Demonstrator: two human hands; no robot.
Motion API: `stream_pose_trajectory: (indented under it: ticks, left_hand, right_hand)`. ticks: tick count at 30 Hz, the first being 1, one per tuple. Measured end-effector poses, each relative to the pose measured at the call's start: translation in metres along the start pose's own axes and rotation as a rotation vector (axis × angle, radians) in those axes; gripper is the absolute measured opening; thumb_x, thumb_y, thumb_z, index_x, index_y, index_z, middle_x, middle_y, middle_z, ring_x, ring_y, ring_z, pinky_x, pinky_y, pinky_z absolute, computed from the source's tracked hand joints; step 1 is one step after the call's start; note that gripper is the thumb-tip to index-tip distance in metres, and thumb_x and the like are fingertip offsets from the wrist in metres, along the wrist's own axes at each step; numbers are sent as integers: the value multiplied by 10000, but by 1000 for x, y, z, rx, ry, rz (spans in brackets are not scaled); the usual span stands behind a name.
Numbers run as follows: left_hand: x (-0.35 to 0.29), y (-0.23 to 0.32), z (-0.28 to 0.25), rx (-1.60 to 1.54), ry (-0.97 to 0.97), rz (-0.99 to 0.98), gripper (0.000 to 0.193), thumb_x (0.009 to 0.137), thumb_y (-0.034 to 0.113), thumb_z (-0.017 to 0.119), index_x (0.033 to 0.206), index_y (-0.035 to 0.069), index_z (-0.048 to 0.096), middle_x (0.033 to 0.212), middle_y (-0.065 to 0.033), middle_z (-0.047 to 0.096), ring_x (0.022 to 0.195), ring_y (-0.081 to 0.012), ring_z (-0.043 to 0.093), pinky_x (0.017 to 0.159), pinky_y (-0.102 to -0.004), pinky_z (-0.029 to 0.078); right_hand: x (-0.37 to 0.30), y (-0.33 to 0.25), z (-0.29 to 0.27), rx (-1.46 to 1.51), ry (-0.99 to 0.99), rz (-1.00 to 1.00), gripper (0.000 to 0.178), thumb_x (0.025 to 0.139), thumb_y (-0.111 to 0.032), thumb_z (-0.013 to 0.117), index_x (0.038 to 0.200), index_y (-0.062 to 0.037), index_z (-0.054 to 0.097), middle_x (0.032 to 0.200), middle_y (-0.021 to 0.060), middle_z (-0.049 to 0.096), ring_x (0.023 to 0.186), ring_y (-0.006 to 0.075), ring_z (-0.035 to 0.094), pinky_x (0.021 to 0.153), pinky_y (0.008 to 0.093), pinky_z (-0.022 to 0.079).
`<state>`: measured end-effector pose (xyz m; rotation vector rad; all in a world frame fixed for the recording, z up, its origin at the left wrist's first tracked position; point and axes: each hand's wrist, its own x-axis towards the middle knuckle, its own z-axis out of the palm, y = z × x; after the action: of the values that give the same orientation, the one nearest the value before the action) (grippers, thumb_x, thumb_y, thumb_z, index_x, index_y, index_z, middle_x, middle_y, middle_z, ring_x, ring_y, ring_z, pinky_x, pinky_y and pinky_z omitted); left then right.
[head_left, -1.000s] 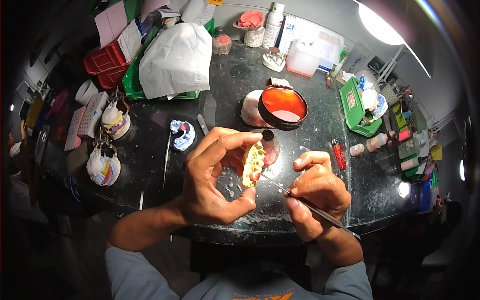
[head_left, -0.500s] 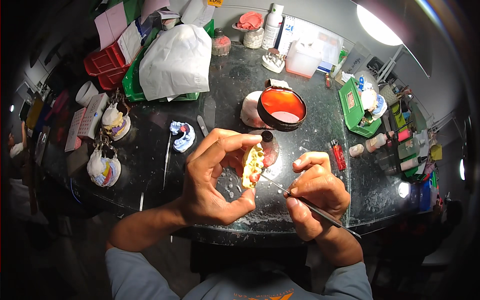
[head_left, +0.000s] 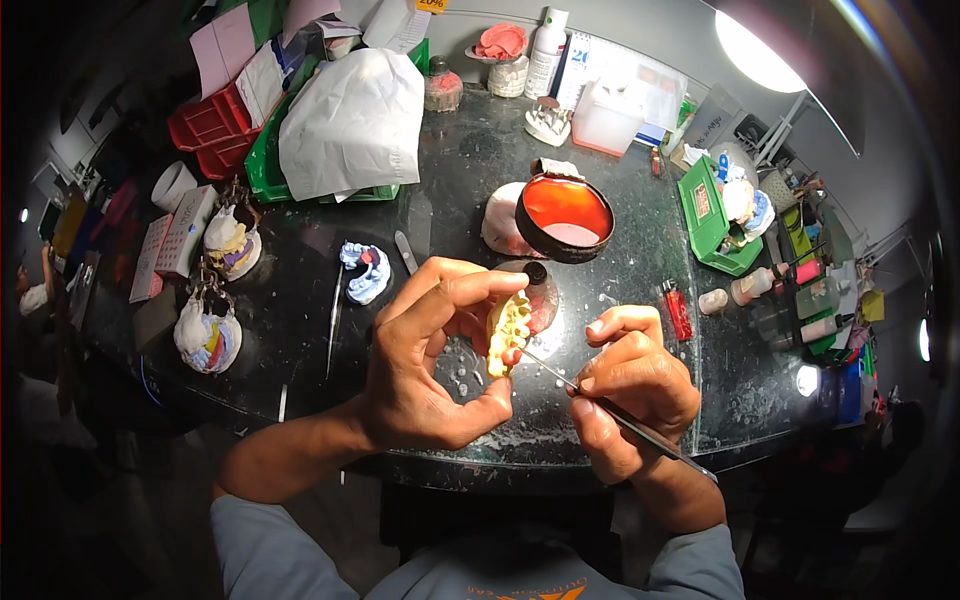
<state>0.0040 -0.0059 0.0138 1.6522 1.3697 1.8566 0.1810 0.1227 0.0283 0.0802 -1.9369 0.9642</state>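
Between the thumb and fingers of my left hand (head_left: 425,360) stands a yellow dental cast (head_left: 505,335), held upright by its ends, with a red patch near its lower end. My right hand (head_left: 640,390) grips a slim dark-handled wax carving tool (head_left: 640,430) like a pen. Its thin metal tip meets the cast beside the red patch. Just behind the cast is a small glass burner (head_left: 540,300) with a dark top, partly hidden. Beyond it, a round dark tin (head_left: 565,218) of red wax leans against a pale block.
A blue-white dental cast (head_left: 366,272) and a thin metal tool (head_left: 334,325) lie to the left, near two mounted jaw models (head_left: 208,330). A red lighter (head_left: 676,310) and green box (head_left: 720,225) sit right. A white bag (head_left: 355,125) covers a green tray; a lamp (head_left: 760,45) hangs overhead.
The cast has turned slightly in my left hand, so less of the red patch shows. The tool has shifted a little with its tip still at the cast.
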Motion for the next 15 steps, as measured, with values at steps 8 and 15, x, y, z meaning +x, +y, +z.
stream_pose_trajectory:
  ticks: [8, 15]
  left_hand:
    - [-2, 0, 0, -28, -63, -58, 700, 664, -72, 713, 1345, -45, 552, 1205, -112, 473, 1033, -142, 541, 832, -262, 545]
    - [-2, -1, -3, -1, -84, -58, 696, 666, -75, 715, 1342, -48, 553, 1203, -113, 471, 1037, -144, 539, 825, -265, 556]
  right_hand:
    - [1, -1, 1, -30, -18, -21, 261, 570, -9, 731, 826, -46, 690, 725, 57, 652, 758, 260, 619, 843, 395, 475]
    - [3, -4, 1, -31, -57, -8, 234, 560, -24, 723, 792, -52, 705, 723, 47, 649, 774, 251, 616, 821, 389, 488]
